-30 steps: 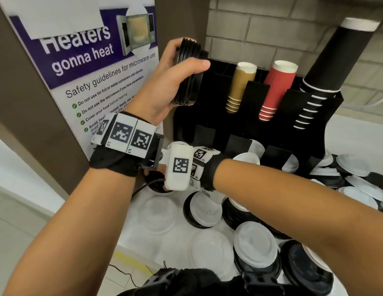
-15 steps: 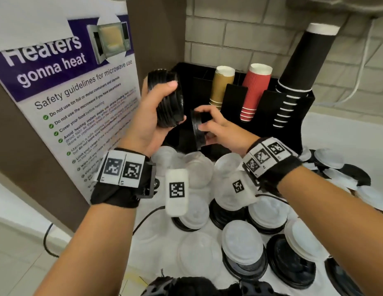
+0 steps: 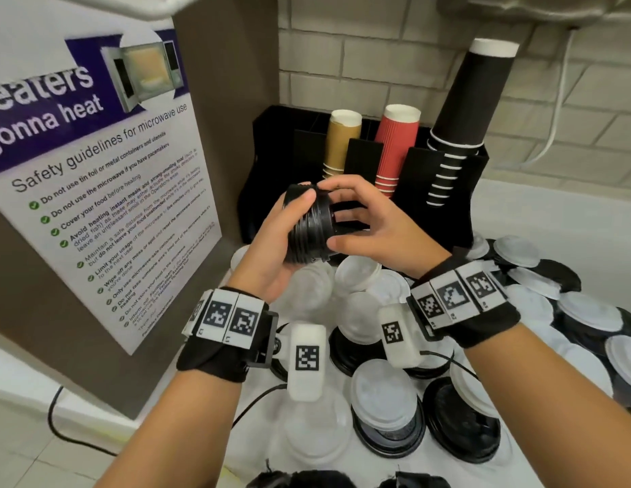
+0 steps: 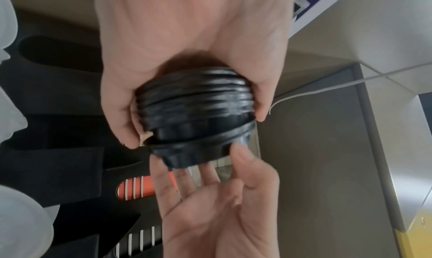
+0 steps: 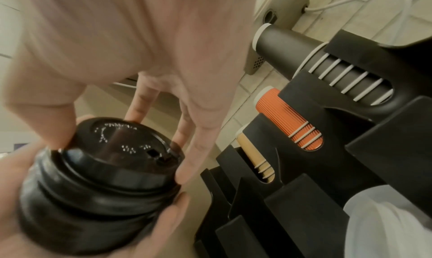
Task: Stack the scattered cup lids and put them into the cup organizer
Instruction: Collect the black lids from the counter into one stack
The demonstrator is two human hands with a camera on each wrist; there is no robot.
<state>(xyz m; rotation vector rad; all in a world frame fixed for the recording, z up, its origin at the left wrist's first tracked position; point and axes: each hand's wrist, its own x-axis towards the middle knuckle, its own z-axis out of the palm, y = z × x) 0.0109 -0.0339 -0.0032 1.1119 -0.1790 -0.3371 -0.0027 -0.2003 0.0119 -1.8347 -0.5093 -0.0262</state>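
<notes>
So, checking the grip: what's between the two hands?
The stack of black lids, gripped by the left hand with the right hand at its end; clearest in the head view.

Both forearms are bare, with no sleeves showing. The left hand (image 3: 272, 248) and the right hand (image 3: 374, 227) are bare too, with no gloves or rings. Each wrist wears a black fabric wrap. Over the left wrap (image 3: 215, 353) runs a band of white blocks (image 3: 226, 320) printed with black square code marks, and the right wrap (image 3: 483, 325) carries a similar band (image 3: 455, 297). A rounded white box with one black code mark hangs off each wrist, the left box (image 3: 307, 361) and the right box (image 3: 398, 336). Thin black cables (image 3: 261, 399) trail from the boxes.
</notes>
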